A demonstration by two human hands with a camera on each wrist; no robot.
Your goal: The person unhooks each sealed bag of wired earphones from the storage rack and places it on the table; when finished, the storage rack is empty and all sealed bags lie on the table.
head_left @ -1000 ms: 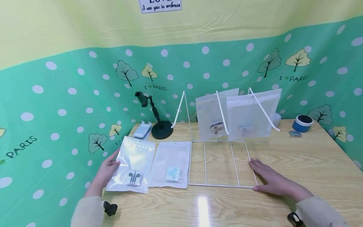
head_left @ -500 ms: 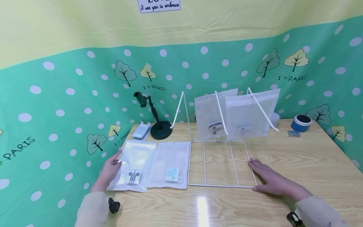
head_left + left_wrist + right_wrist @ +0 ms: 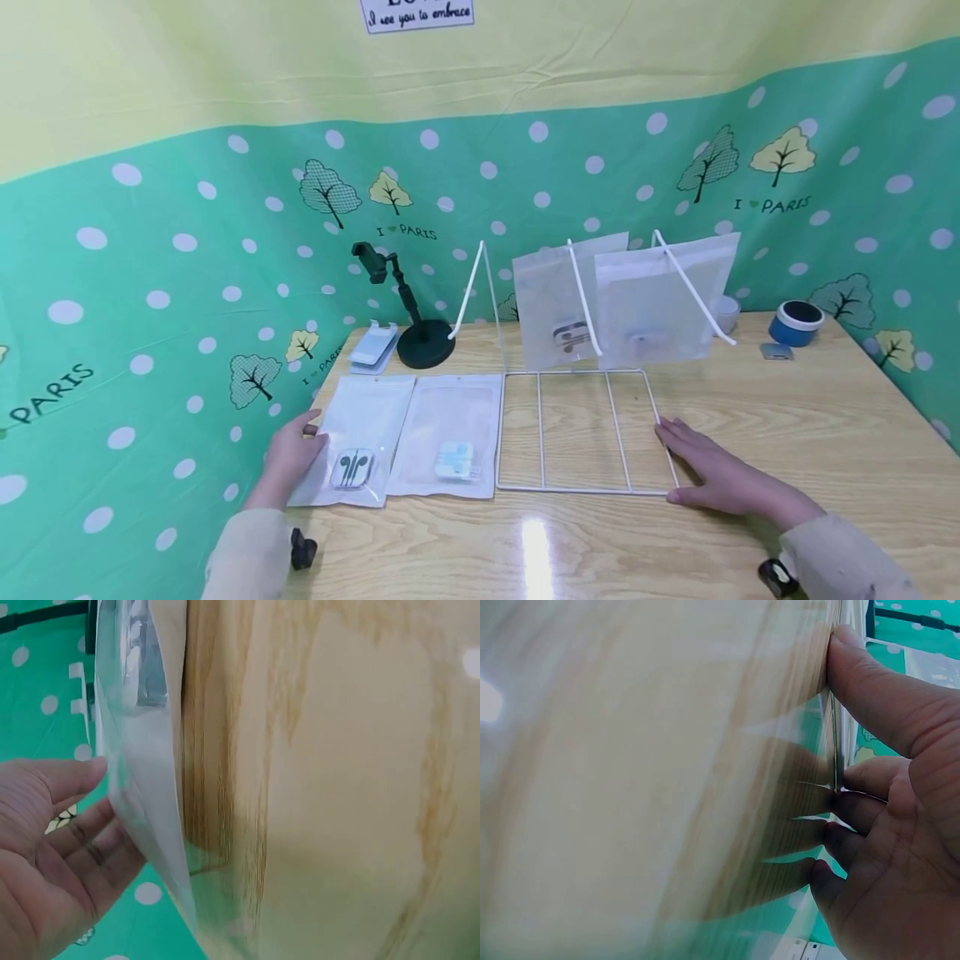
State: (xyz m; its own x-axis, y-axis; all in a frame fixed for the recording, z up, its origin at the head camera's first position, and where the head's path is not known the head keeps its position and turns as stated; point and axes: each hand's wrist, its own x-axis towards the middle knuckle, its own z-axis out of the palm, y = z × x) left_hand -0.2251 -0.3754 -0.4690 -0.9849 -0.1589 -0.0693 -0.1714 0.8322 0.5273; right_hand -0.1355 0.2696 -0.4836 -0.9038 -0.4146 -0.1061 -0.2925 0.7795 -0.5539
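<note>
A clear zip bag [image 3: 369, 417] with a boxed pair of earphones [image 3: 352, 468] lies flat on the table's left side. My left hand [image 3: 293, 452] is at its left edge. In the left wrist view, the fingers [image 3: 101, 847] reach under the lifted edge, with the thumb apart from them. Beside it lies another zip bag [image 3: 455, 417] holding a pale blue boxed item [image 3: 455, 460]. A white wire rack [image 3: 585, 492] stands right of both bags. My right hand [image 3: 712, 473] rests on the table with fingers extended, touching the rack's right side.
Two white bags [image 3: 663, 308] hang from the rack's prongs at the back. A black stand [image 3: 424, 343] and white packaged hooks [image 3: 373, 347] are behind the flat bags. A blue tub [image 3: 797, 323] and a small grey item [image 3: 776, 352] sit at back right.
The left bag has come down flat beside the other bag, its top edge lowering. My left hand has shifted slightly right with it. The right hand stays at the rack.
</note>
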